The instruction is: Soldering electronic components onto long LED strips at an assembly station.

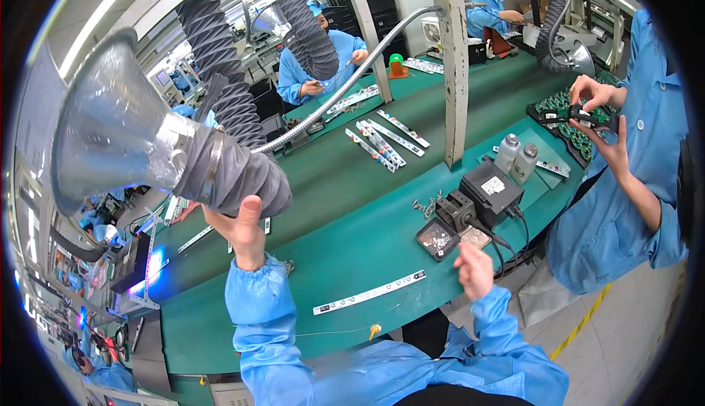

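Observation:
My left hand [239,235] is raised at the grey flexible fume extractor hose [239,178]. The thumb points up in front of the hose and the other fingers reach behind it, partly hidden. A clear, wide funnel hood [110,127] is clamped to the hose's end. Over the green bench, my right hand [476,270] is closed, its fingers curled; anything inside them is hidden. Just beyond it are a soldering iron stand [457,211] and a square black tray [438,239] with small bits. A white LED strip board [369,293] lies flat between my arms.
A black soldering station [490,185] and two bottles [507,152] stand to the right. Beyond the bench, a dark green conveyor belt [316,178] carries several strip boards [374,145]. A metal post [455,75] rises there. At right, a co-worker [606,207] handles a black part.

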Demonstrator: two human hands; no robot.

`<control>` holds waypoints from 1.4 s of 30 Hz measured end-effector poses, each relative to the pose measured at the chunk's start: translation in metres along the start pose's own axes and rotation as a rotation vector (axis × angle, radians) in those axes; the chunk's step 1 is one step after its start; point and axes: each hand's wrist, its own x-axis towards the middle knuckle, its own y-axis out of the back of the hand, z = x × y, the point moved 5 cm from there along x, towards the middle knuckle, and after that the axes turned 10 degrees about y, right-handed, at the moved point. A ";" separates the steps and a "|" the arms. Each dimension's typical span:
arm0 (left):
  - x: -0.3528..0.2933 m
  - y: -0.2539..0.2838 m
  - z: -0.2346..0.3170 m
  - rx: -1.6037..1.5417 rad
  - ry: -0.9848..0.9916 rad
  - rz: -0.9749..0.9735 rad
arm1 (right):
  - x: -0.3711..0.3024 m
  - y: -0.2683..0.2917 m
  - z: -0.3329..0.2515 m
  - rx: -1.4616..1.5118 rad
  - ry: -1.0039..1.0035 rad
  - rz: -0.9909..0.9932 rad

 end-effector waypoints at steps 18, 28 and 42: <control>0.054 -0.023 0.076 0.059 -0.067 0.027 | 0.097 -0.339 -0.244 -0.874 2.164 -0.404; 0.119 -0.040 0.113 0.130 -0.068 -0.074 | 0.098 -0.355 -0.250 -0.686 2.059 -0.239; 0.268 0.064 -0.010 -0.238 0.253 -0.045 | 0.083 -0.372 -0.251 -0.624 1.999 -0.402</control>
